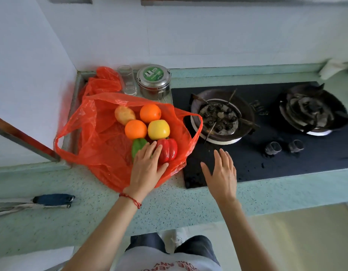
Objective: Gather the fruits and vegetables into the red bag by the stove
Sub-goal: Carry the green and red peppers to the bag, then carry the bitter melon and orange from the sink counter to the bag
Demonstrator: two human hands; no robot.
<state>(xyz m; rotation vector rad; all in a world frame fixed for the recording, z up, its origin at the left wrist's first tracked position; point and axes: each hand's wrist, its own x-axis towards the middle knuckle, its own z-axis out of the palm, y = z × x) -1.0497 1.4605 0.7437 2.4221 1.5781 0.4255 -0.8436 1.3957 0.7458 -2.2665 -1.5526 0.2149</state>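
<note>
Looks like the gathering part is pretty much wrapped up. The thin red plastic bag (102, 137) sits spread open on the speckled green bench (169, 202), right beside the black glass gas stove (266, 153), and the produce is lying on it: two oranges (150, 113), a yellow apple (158, 129), a brownish potato-looking thing (124, 115), a glossy red bell pepper (168, 149) and a green pepper (138, 146).

The left hand (146, 169) is flat and open, fingers resting across the two peppers, more nudging than gripping as far as I can tell. The right hand (221, 173) is open too, fingers spread, holding nothing, hovering over the stove's near edge just right of the bag.

I don't see any stray produce on the bench, so my guess is the next move is pulling up the bag's handles around the pile. That plastic's floppy, so round stuff could roll out.
</note>
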